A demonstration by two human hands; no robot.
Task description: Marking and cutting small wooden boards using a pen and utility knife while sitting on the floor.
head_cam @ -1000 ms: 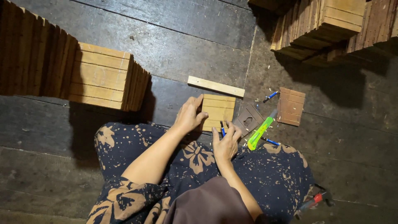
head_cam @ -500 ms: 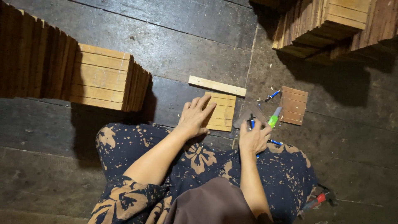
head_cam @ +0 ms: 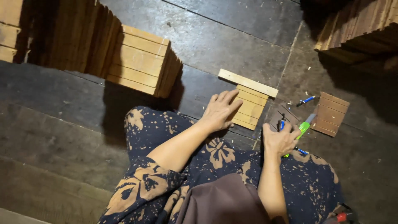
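Observation:
My left hand (head_cam: 220,110) lies flat with spread fingers on a small slatted wooden panel (head_cam: 250,108) on the dark floor. A pale wooden strip (head_cam: 248,83) rests along the panel's far edge. My right hand (head_cam: 280,140) is closed around a green utility knife (head_cam: 304,126) and also seems to hold a blue pen (head_cam: 282,123), just right of the panel.
A second small slatted panel (head_cam: 331,114) lies to the right, with a blue pen (head_cam: 307,100) beside it. A block of stacked wooden panels (head_cam: 143,61) stands at the left and another stack (head_cam: 360,29) at the top right. My patterned lap (head_cam: 215,166) fills the foreground.
My right hand has moved right, away from the panel, carrying the green knife. My left hand has slid a little to the right over the panel.

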